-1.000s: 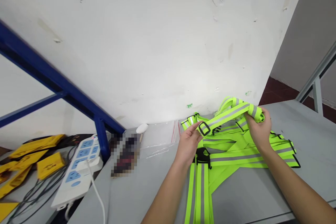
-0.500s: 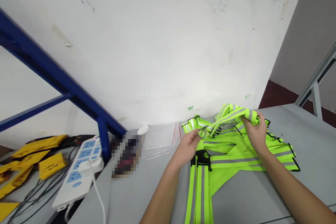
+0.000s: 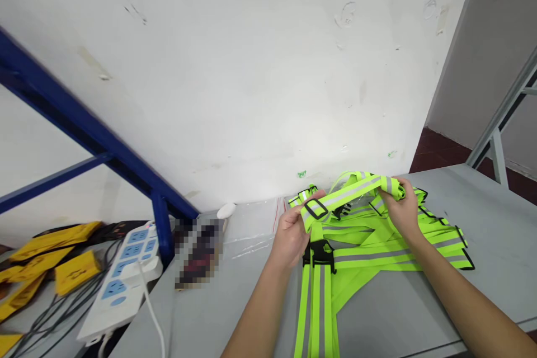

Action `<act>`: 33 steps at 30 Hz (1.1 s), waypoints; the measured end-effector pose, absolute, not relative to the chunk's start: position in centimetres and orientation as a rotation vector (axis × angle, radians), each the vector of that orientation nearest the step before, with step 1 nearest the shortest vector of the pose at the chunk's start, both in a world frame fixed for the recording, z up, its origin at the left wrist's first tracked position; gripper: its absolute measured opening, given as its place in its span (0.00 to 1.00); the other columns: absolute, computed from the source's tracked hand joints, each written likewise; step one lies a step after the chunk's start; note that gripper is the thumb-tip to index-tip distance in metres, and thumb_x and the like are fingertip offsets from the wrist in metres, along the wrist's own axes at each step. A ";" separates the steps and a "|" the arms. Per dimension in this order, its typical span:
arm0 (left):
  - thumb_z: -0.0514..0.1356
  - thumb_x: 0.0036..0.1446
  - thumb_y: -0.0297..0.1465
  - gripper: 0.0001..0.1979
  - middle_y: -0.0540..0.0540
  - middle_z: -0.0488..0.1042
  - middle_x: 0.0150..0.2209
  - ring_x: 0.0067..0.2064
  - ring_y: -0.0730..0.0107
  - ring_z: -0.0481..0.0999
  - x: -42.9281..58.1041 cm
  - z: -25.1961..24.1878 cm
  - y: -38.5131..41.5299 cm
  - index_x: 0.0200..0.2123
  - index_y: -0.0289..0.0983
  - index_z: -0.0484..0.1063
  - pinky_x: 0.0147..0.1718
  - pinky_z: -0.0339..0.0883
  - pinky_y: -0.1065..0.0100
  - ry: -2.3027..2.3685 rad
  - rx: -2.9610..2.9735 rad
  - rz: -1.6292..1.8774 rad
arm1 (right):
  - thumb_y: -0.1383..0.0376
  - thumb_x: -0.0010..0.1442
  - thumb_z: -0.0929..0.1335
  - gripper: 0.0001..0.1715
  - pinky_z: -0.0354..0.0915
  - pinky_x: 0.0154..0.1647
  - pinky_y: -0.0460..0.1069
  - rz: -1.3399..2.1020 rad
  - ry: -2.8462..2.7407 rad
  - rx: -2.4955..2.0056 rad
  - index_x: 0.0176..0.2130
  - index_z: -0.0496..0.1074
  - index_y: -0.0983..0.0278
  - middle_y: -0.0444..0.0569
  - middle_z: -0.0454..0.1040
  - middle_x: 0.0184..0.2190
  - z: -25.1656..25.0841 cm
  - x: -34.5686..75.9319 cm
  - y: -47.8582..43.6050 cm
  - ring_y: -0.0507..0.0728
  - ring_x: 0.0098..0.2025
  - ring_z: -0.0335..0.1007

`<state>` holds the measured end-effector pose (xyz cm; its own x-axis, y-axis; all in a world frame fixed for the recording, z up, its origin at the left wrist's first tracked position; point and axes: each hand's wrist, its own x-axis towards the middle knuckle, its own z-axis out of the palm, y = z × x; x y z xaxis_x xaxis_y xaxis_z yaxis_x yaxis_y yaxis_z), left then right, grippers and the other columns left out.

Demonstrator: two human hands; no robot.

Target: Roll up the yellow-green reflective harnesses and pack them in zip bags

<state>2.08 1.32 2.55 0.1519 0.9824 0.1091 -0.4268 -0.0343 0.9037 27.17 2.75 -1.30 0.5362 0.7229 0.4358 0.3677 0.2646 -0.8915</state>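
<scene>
A neon yellow-green reflective strap (image 3: 350, 194) with a grey stripe stretches between my two hands. My left hand (image 3: 292, 238) is closed on its left end, beside a black slide buckle (image 3: 315, 210). My right hand (image 3: 403, 210) grips a folded bundle of the same strap at the other end. Below them on the table lies a pile of similar reflective straps (image 3: 377, 255) with black-edged ends. A black side-release buckle (image 3: 322, 253) sits at the pile's left, and strap lengths (image 3: 322, 313) run from it towards me.
Clear plastic bags (image 3: 251, 229) lie on the grey table (image 3: 377, 319) against the white wall. Left of them are a white oval object (image 3: 226, 211) and a blurred-out item (image 3: 200, 254). Beyond a blue metal frame (image 3: 161, 224) are a power strip (image 3: 121, 279) and yellow pieces (image 3: 78, 271).
The strap between my hands has gone from twisted to flat and taut. Its black slide buckle now shows by my left hand. The view has shifted slightly.
</scene>
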 end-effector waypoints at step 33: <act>0.51 0.49 0.26 0.10 0.50 0.62 0.22 0.28 0.67 0.62 0.1 6.0 2.2 0.18 0.40 0.61 0.30 0.58 0.68 0.924 2.142 0.401 | 0.58 0.49 0.73 0.23 0.67 0.38 0.55 0.604 -0.950 -1.295 0.44 0.70 0.62 0.50 0.75 0.38 -1.8 26.3 2.8 0.60 0.38 0.70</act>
